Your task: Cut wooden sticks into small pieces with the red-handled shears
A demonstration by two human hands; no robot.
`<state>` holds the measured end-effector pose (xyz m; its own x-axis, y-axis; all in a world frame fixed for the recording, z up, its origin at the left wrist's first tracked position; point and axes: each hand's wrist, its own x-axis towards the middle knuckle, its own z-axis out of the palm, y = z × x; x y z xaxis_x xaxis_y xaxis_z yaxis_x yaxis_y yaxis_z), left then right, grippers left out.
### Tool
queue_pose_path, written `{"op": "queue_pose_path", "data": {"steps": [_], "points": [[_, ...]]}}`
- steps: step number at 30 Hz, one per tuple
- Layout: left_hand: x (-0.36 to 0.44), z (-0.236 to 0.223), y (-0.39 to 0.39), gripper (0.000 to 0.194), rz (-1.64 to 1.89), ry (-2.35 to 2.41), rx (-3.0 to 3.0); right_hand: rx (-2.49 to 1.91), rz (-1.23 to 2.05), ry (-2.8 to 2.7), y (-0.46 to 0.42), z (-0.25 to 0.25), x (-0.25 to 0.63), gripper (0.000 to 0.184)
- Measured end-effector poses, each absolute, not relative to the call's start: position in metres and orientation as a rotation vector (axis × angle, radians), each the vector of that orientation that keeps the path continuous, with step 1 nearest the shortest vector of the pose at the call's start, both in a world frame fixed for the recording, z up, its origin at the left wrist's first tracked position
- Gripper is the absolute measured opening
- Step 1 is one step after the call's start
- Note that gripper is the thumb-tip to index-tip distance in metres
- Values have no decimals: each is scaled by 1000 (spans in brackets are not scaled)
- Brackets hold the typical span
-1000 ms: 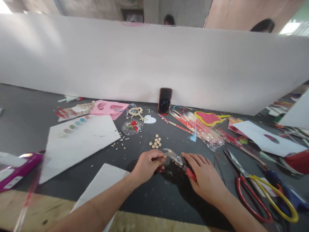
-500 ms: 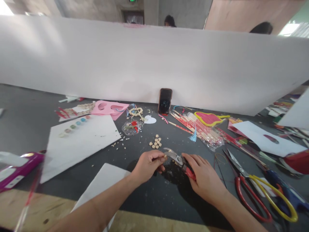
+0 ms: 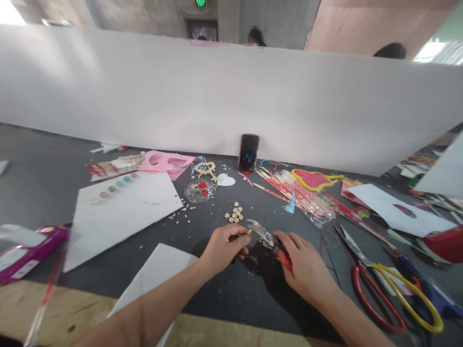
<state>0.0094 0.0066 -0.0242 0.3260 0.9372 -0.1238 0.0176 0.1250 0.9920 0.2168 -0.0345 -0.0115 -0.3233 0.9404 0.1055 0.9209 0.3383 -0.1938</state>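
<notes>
My right hand [image 3: 306,260] is closed round the red handles of a pair of pruning shears [image 3: 266,237], whose curved metal blades point up and left. My left hand [image 3: 224,248] pinches a small pale piece [image 3: 249,232] between thumb and fingertips, close beside the blades; its exact kind is too small to make out. Just beyond my left hand lies a little heap of cream flower-shaped beads [image 3: 234,213]. Tiny pale bits lie on the dark table under the shears, partly hidden by the blades.
Large scissors [image 3: 365,262] with red and yellow handles lie at the right, by a blue glue gun [image 3: 427,284]. A phone [image 3: 248,152] leans on the white partition [image 3: 224,96]. Bagged red-and-cream sticks [image 3: 300,195], a white sheet [image 3: 123,212] and a purple tool [image 3: 34,253] lie around.
The view has tilted up slightly, so the whole scene sits a little lower. Both hands keep nearly the same pose, the left still pinching the piece beside the shears.
</notes>
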Motion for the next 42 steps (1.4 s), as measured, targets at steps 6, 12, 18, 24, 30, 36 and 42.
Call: {"op": "queue_pose_path", "data": {"steps": [6, 12, 18, 24, 30, 36, 42], "points": [[12, -27, 7, 14, 923, 1027, 1172, -1668, 96, -2405, -34, -11, 218, 55], [11, -28, 9, 18, 901, 1036, 1214, -1666, 43, -2434, -33, -9, 221, 59], [9, -35, 11, 20, 847, 1010, 1270, -1677, 51, -2440, -32, -11, 221, 57], [9, -32, 8, 19, 829, 1037, 1247, -1685, 146, -2445, -33, -9, 220, 56], [10, -27, 5, 18, 823, 1025, 1240, -1741, 172, -2437, -36, -7, 219, 54], [12, -30, 7, 16, 885, 1000, 1192, -1729, 115, -2400, -36, -10, 217, 53], [12, -30, 9, 17, 932, 1030, 1142, -1706, 88, -2400, -34, -11, 217, 56]]}}
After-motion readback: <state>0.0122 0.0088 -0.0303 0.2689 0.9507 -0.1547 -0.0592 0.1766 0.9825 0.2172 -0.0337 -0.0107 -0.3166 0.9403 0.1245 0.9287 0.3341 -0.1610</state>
